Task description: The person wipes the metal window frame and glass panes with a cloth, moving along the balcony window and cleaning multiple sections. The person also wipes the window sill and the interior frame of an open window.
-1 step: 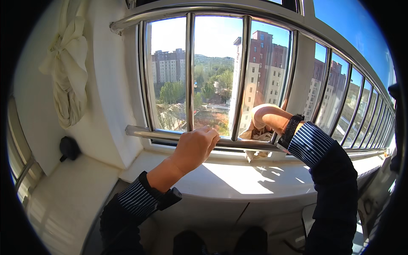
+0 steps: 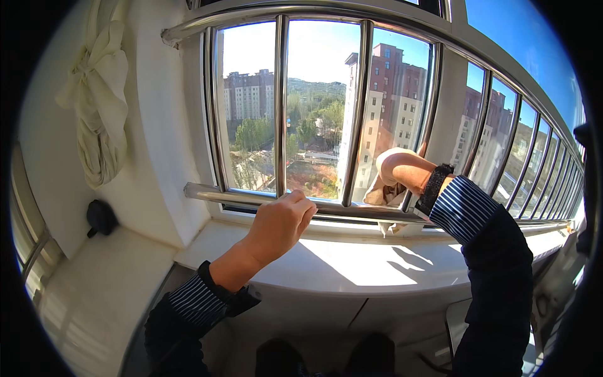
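Note:
My right hand (image 2: 405, 168) reaches between the upright metal bars of a window guard, wrist bent and fingers curled down. It is closed on a crumpled beige cloth (image 2: 379, 192) by the lower part of the window pane (image 2: 320, 107); a corner of the cloth hangs below the guard's lower rail. My left hand (image 2: 281, 227) is closed over that shiny lower rail (image 2: 242, 199), close to an upright bar (image 2: 281, 113). Its fingertips are partly hidden.
Below the guard runs a white sill (image 2: 339, 267) with sun and shadow on it. A knotted cream curtain (image 2: 103, 125) hangs on the left, above a black rounded object (image 2: 102, 218) by the wall. The barred guard continues along the right.
My right hand and the cloth have shifted slightly to the right. My left hand has slid a little to the left along the rail.

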Demonstrator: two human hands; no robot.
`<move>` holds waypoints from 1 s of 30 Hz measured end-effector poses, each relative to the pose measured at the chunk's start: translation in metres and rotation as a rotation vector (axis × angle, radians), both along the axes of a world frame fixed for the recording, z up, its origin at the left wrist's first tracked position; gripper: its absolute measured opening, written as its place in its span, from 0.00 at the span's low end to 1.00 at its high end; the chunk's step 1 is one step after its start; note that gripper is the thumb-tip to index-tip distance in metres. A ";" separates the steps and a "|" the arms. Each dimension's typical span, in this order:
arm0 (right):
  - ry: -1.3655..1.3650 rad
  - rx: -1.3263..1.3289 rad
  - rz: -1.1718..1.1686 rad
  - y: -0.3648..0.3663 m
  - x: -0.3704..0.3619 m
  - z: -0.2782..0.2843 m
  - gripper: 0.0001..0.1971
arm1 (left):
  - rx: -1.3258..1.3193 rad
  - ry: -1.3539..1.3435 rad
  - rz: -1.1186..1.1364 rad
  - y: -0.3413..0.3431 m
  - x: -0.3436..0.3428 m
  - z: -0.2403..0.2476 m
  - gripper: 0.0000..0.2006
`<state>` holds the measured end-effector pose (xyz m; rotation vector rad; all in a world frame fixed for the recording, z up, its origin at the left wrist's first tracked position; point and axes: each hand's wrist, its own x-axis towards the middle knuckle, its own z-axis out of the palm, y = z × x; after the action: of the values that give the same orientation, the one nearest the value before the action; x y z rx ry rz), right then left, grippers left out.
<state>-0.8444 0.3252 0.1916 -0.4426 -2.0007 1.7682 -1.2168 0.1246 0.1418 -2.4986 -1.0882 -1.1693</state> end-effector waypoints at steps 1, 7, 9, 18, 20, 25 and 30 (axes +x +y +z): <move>0.294 -0.142 0.236 0.008 0.013 -0.001 0.46 | 0.062 -0.026 0.006 -0.011 -0.010 -0.013 0.05; -0.078 -0.029 0.214 -0.030 -0.031 0.012 0.32 | -0.042 -0.070 0.116 -0.035 -0.066 -0.085 0.06; -0.956 0.089 -0.094 -0.024 -0.096 0.027 0.23 | -0.085 -0.064 0.103 -0.030 -0.071 -0.098 0.10; -0.757 0.398 -0.055 -0.048 -0.124 0.017 0.31 | 0.258 0.338 -0.018 0.055 -0.009 -0.092 0.25; -0.756 0.401 -0.062 -0.050 -0.124 0.017 0.30 | 0.314 0.371 -0.003 0.065 0.008 -0.085 0.27; -0.891 0.255 -0.320 -0.071 -0.130 0.028 0.29 | 0.360 0.370 0.081 0.094 0.026 -0.065 0.36; -0.975 0.719 -0.396 -0.120 -0.117 0.027 0.14 | 0.312 0.340 0.047 0.129 0.003 -0.086 0.33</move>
<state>-0.9613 0.2054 0.2189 -1.4912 -2.6832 0.4907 -1.2136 0.2532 0.0556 -2.3017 -0.8010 -0.7890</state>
